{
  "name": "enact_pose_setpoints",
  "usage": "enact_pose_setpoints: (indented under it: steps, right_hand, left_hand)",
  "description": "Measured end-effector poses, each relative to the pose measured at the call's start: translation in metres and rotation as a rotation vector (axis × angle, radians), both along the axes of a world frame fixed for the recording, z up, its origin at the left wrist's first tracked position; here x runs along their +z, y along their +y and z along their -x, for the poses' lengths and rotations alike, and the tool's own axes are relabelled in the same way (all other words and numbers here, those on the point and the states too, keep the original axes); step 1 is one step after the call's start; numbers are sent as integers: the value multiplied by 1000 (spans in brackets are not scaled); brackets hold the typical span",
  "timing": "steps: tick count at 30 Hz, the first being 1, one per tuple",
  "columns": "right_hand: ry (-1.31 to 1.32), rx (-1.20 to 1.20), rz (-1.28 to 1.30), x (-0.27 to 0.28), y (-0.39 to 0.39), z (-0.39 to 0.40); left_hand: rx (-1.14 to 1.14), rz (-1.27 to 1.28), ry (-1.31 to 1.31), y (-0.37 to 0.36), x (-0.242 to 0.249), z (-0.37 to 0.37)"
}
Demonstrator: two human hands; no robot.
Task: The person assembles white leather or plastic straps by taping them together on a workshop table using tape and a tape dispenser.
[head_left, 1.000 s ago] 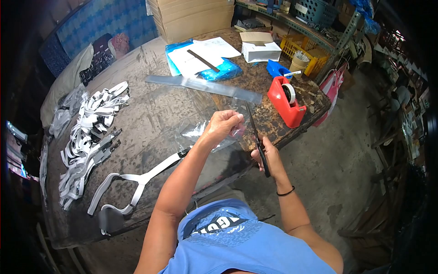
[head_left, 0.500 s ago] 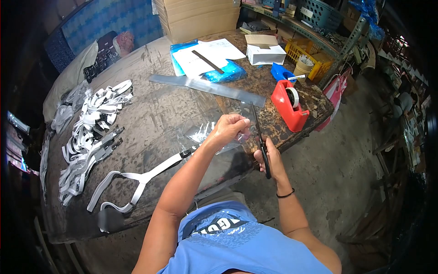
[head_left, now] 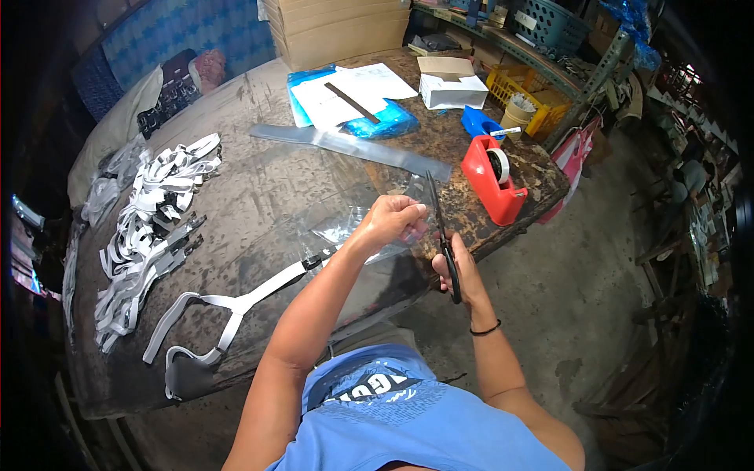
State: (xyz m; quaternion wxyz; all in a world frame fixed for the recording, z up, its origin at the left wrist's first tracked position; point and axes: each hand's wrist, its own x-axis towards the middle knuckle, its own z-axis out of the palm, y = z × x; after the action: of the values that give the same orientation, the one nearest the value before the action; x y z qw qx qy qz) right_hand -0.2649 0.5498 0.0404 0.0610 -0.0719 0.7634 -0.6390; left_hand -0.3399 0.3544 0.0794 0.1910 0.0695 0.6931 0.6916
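Note:
My right hand [head_left: 465, 273] is closed around the handles of black scissors [head_left: 446, 250], whose blades point away from me. Just left of the blades, my left hand [head_left: 397, 218] is closed in a pinch on thin clear plastic. The clear plastic bag [head_left: 336, 232] spreads over the table beside that hand, but how far it runs under the fingers is hard to see. A white Y-shaped elastic strap [head_left: 250, 302] with a black clip lies left of my left forearm. Beyond my hands rests a long translucent plastic strip [head_left: 369, 151].
A red tape dispenser [head_left: 495, 184] stands near the table's right edge, with a blue dispenser [head_left: 479, 123] behind it. White straps [head_left: 161, 196] are piled at left. Papers [head_left: 345, 98], a white box [head_left: 453, 90] and a large cardboard carton [head_left: 338, 31] occupy the far side.
The whole view has shifted slightly, moving the table things a little left and up. Both hands keep nearly the same pose, scissors and plastic still held.

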Motion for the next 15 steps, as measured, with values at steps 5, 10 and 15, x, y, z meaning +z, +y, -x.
enact_pose_setpoints:
  steps: [5, 10, 15]
  right_hand:
    - [-9, -16, 75, 5, -4, -1]
    - [-37, -39, 116, 3, -4, 0]
    - [17, -160, -205, -3, 5, 21]
  left_hand:
    - [15, -30, 15, 3, 3, -3]
    - [15, -16, 1, 2, -2, -1]
    - [-25, -29, -4, -3, -11, 3]
